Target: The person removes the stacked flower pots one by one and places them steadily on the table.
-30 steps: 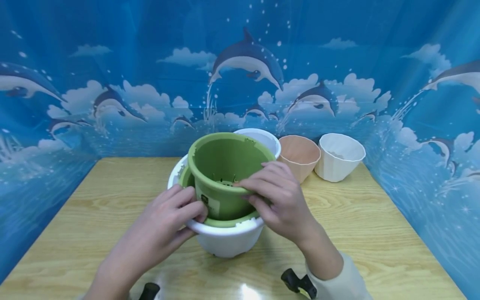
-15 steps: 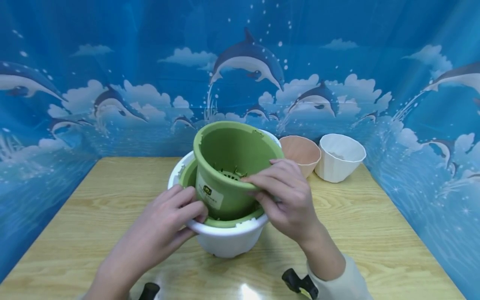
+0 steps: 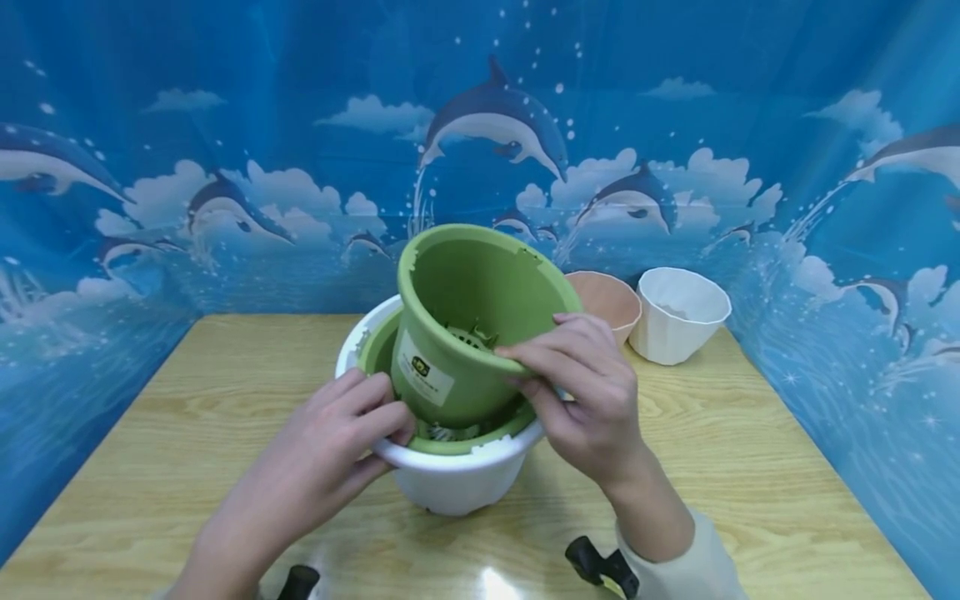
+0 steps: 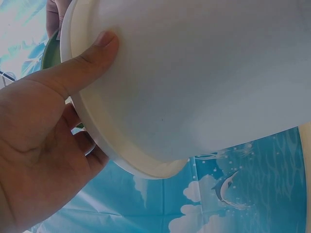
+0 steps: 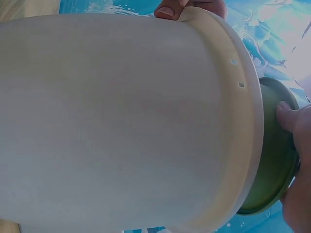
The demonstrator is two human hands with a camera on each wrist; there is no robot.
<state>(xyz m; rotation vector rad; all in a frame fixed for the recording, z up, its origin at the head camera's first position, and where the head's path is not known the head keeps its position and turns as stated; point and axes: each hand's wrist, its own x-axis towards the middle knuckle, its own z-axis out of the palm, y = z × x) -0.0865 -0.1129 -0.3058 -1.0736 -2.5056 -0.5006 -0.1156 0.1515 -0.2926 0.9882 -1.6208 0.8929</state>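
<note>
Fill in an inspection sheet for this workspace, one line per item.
Surface: wood-grain tabletop, with a bright reflection at the front.
Job's things: labelled upper green pot, tilted, partly inside the lower green pot, which sits in the white outer pot.
Clutter: peach pot, partly hidden, and white faceted pot at back right.
Hands: left hand grips the white outer pot's rim; right hand pinches the upper green pot's rim.
Cables: nothing seen for certain; a thin dark line in the left wrist view is unclear.
Surroundings: blue dolphin-print backdrop, behind and at both sides.
</note>
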